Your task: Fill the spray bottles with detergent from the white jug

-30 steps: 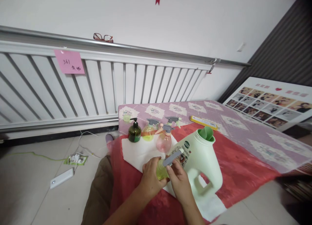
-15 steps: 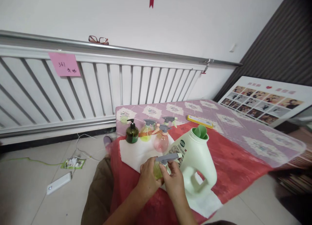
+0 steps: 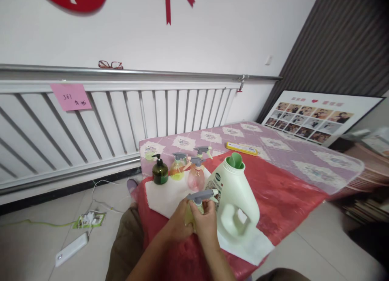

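Note:
My left hand is wrapped round the yellowish body of a small spray bottle with a grey trigger head. The fingers of my right hand close round its neck, just under the head. Right beside my hands stands a large pale green jug with a green cap or cup in its mouth. Behind them are a pink spray bottle, a yellow-tinted spray bottle and a dark green pump bottle. Another grey trigger head shows farther back, its lower part hidden.
Red plastic sheeting and white paper cover part of the patterned purple surface. A yellow box lies at the back. Along the wall runs a white radiator; a power strip is on the floor.
The camera view has tilted up and shifted right. Both hands still hold the spray bottle; its trigger head is turned slightly differently in the view. The other bottles have stayed in place.

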Motion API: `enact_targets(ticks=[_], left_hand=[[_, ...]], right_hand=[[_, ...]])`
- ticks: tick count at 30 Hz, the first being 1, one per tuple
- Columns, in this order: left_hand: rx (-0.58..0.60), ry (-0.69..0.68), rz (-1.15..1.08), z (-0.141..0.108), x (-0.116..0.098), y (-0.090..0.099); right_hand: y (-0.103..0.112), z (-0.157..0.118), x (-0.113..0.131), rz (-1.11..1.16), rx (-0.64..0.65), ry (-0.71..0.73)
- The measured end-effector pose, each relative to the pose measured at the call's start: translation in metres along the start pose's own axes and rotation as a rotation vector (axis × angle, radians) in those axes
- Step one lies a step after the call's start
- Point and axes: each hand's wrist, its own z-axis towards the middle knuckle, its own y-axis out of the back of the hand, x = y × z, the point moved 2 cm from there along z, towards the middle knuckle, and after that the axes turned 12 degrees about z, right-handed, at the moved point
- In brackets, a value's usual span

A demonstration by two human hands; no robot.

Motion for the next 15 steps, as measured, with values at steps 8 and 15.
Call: enact_targets(ticks=[8, 15], left_hand=[[-0.151, 0.152, -0.318, 0.003, -0.02, 0.013], [-0.312, 0.233, 0.08, 0.011, -0.044, -0.002]], right_hand=[[-0.003, -0.002, 0.002, 0.071, -0.026, -0.026], [-0.005, -0.006, 0.0, 0.122, -0.03, -0.084]])
